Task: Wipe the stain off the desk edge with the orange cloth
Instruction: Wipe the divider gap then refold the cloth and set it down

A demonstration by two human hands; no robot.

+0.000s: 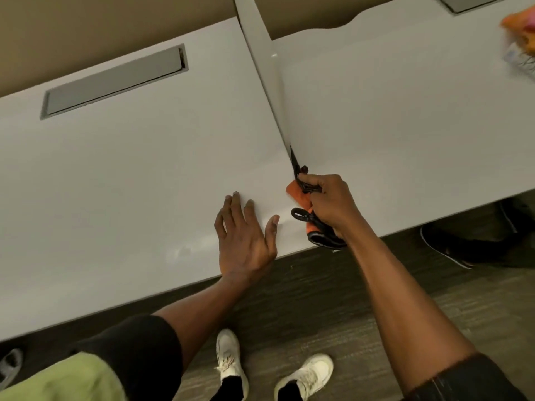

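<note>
- White table tops fill the view, two of them meeting at a narrow seam with an upright divider panel rising between them, over dark wood-look floor.
- At the near end of that seam, the orange cloth sits bunched with its black trim against the table edge, a corner pushed into the gap.
- Its holder, the right hand, has its grip clenched around the cloth, thumb and fingers pinching the fabric at the seam's mouth.
- No stain is visible; it may lie under the cloth or inside the gap.
- To do this step well, I judge the cloth should stay folded tight, pressed firmly into the edge, and drawn along it in short strokes, turning to a clean face when needed.
- Beside it, the left hand lies flat with its grip released, fingers spread on the left table top, which looks like a brace against sliding.
- Farther out, two grey recessed cable trays are set into the tops, their covers closed, so any contents are hidden.
- At the far right edge, a blurred orange bundle rests on the table; I cannot tell what it holds.
- White shoes stand on the floor below.
</note>
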